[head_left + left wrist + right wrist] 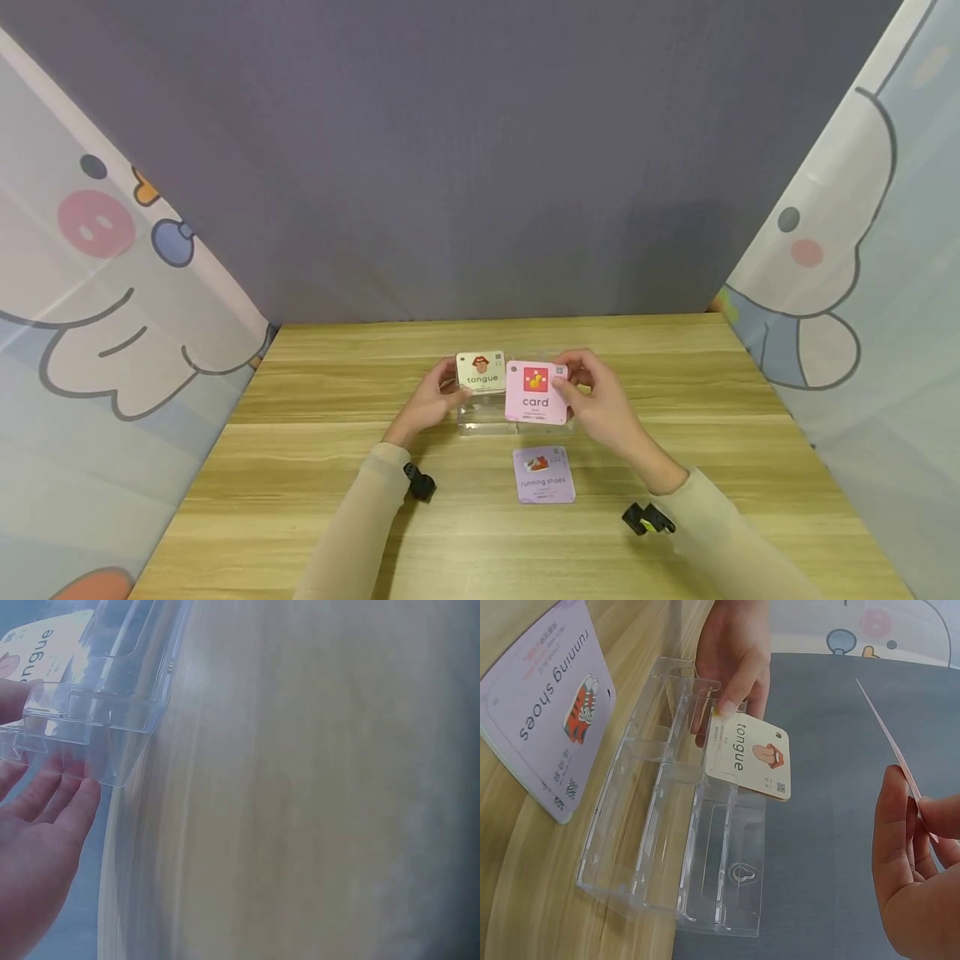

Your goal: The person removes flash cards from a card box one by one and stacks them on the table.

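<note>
My right hand (603, 410) pinches a pink flashcard (536, 408) reading "card" between thumb and fingers, held up over the right part of a clear plastic tiered holder (486, 427). The right wrist view shows that pink card (891, 742) nearly edge-on, apart from the holder. My left hand (431, 403) grips the holder's left end, its thumb in front by the cream "tongue" card (482, 372) and its fingers behind. That cream card (750, 757) stands in the holder's back tier on the left.
On the table (300, 467), in front of the holder, lies a purple "running shoes" card (544, 477); in the right wrist view its edge (525, 791) looks like a thick stack. A grey panel (495, 167) rises behind the table, with cartoon-print curtains (900, 275) on both sides.
</note>
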Motion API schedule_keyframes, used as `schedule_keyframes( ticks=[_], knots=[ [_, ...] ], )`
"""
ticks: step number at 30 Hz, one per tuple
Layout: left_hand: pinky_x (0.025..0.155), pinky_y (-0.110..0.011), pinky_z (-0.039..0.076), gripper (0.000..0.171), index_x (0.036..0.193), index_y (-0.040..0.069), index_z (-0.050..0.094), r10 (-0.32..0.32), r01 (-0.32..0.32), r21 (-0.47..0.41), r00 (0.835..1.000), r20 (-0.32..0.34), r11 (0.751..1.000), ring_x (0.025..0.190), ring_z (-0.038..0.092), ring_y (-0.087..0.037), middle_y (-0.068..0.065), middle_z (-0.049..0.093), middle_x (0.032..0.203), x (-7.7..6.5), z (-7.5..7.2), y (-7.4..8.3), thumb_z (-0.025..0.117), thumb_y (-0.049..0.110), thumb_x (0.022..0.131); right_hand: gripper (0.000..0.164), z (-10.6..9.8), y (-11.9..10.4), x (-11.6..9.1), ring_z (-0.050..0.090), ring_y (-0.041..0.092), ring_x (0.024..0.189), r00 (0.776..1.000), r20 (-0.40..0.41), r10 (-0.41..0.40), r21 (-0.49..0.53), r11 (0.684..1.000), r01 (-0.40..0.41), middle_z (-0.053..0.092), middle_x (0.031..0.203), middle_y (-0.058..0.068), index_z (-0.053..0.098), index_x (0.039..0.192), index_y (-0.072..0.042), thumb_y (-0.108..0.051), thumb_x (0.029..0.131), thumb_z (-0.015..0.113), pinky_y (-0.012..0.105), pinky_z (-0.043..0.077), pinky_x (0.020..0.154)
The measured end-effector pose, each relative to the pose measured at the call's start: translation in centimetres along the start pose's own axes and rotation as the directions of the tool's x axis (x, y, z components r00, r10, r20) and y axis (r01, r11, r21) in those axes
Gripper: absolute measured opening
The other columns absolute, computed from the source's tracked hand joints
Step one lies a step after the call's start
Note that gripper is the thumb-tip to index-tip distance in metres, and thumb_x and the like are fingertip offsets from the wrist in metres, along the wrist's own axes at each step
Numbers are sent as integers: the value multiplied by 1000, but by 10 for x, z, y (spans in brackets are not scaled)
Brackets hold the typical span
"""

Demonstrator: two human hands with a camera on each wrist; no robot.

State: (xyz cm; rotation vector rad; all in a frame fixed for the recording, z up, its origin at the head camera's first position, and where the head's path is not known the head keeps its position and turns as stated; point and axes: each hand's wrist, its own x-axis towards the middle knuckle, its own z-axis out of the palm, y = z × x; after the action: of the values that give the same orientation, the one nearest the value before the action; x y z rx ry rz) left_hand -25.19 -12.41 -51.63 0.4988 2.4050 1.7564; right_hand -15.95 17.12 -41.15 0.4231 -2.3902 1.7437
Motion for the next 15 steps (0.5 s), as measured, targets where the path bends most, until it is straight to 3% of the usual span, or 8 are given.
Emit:
schedule_keyframes(
  ticks=[15],
  knots=[
    [119, -47, 37, 60, 146, 2, 45, -8, 8, -14, 1000, -4, 1000, 133, 49, -36, -19, 55, 137, -1, 0, 1, 71, 1, 92, 26, -7, 9, -9, 61, 23, 77, 999, 26, 37, 41, 998, -38, 56, 101, 17, 59, 122, 2, 4, 97, 64, 29, 57, 48]
  ],
)
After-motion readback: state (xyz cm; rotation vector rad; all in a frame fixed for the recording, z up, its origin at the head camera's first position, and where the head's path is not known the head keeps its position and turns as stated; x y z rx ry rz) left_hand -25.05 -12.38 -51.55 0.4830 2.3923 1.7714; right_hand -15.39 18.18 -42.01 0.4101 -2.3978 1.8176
